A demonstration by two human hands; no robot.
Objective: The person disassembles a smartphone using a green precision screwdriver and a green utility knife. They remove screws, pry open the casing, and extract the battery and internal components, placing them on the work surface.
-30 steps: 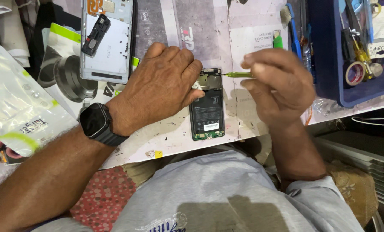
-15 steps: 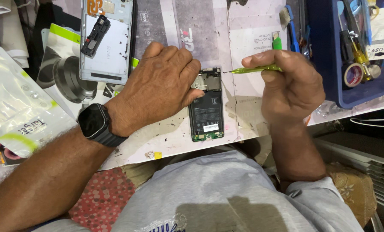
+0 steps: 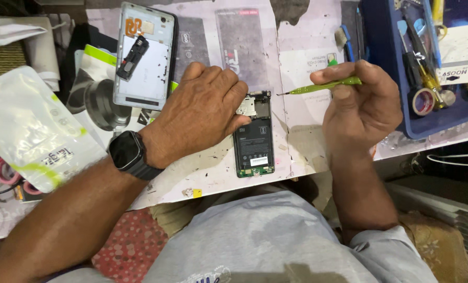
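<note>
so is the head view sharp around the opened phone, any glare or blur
Head view: even soft light, the opened phone and green screwdriver in the right hand are sharp; mild glare on the white plastic bag; the left hand casts only a faint shadow; no motion blur.

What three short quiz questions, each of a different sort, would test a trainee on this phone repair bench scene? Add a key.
1. True or false: the right hand holds a green screwdriver whose tip touches the opened phone.
2. Which lies on the bench beyond the left hand? A) a white phone back cover B) a hammer C) a cup
3. Fill in: the left wrist wears a black ____.

Key: 1 false, the tip is off to the phone's side; 2 A; 3 watch.
</note>
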